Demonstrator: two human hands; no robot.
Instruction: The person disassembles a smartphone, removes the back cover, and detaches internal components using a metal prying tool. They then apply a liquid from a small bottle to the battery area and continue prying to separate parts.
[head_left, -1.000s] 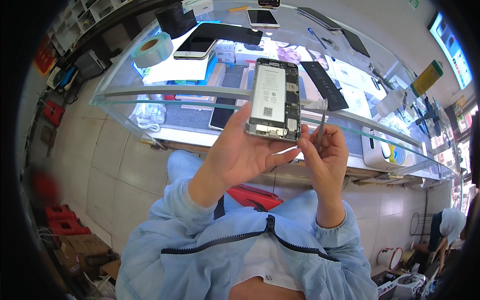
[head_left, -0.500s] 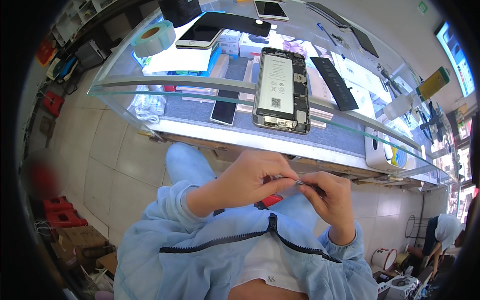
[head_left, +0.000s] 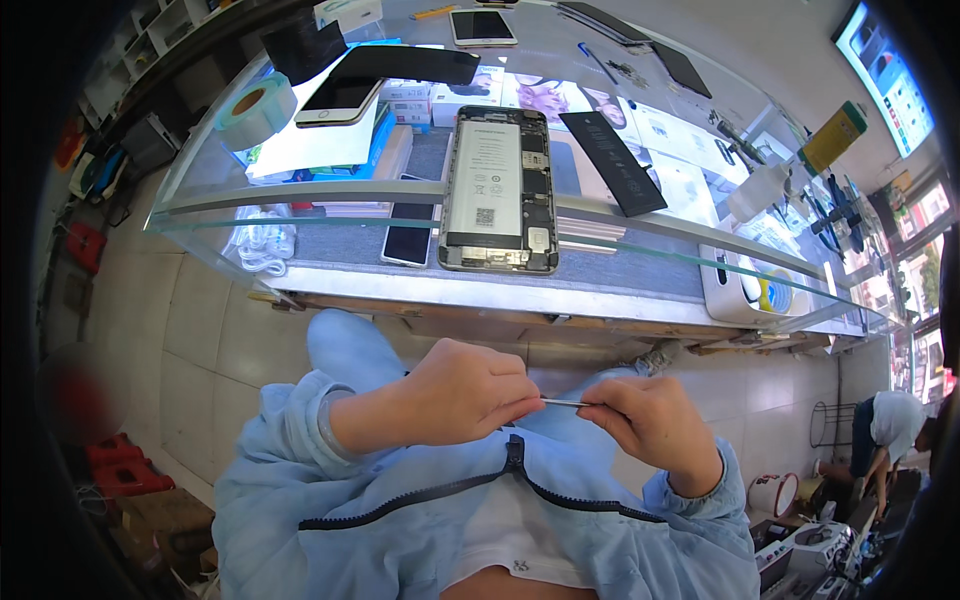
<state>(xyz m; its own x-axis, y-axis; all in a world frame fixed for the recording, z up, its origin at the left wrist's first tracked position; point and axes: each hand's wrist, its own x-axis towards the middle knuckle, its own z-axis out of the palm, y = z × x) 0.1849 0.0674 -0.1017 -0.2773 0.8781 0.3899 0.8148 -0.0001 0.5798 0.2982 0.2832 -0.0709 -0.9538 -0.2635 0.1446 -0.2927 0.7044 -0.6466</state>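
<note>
Both my hands are above my lap, in front of the glass counter. My left hand (head_left: 465,395) is closed in a pinch on one end of a thin metal rod-like tool (head_left: 563,402). My right hand (head_left: 650,418) pinches its other end, and fingers cover both tips, so its exact kind is hidden. Beyond them, an opened phone (head_left: 537,182) lies on the counter with its inside facing up. A white battery (head_left: 484,180) sits in its frame. To its right lies a loose black battery (head_left: 615,163), touched by neither hand.
On the glass counter (head_left: 330,197) are a white-fronted phone (head_left: 345,100), a tape roll (head_left: 257,112), a blue pen (head_left: 597,62) and a bottle (head_left: 757,192). Pliers (head_left: 832,215) stand at the right. Boxes lie under the glass. A person (head_left: 893,425) bends down at the far right.
My hands have moved lower and slightly apart, so more of the thin metal tool shows between them. The counter has shifted left in view as my head turned.
</note>
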